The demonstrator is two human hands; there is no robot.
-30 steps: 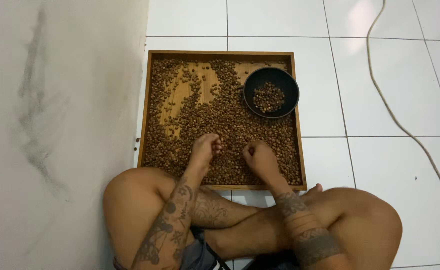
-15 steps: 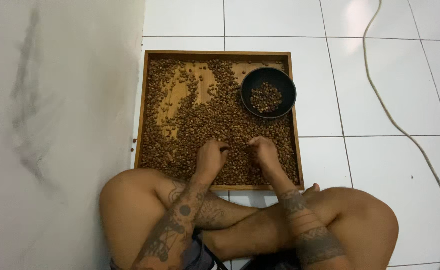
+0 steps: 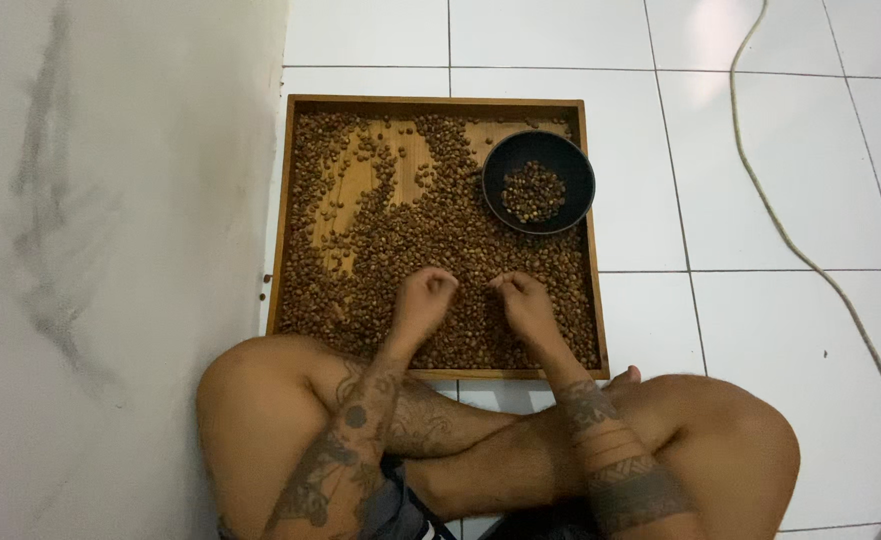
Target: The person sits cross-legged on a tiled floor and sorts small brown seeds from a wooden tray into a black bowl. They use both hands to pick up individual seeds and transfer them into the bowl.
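Observation:
A square wooden tray [image 3: 282, 230] lies on the white tiled floor, covered with several brown beans [image 3: 430, 235]. A black bowl [image 3: 572, 165] with a small heap of beans sits in the tray's far right corner. My left hand [image 3: 422, 302] rests on the beans near the tray's front middle, fingers curled and pinched together. My right hand [image 3: 524, 302] is right beside it, fingertips also pinched over the beans. Whether either hand grips a bean is too small to see. Both forearms are tattooed, and my crossed legs sit just in front of the tray.
A white wall [image 3: 110, 250] runs along the left, touching the tray's side. A pale cord [image 3: 800, 250] snakes across the floor tiles on the right. A couple of stray beans [image 3: 263, 286] lie between tray and wall.
Both hands have shifted slightly forward over the beans and drawn closer together; the view has drifted a little.

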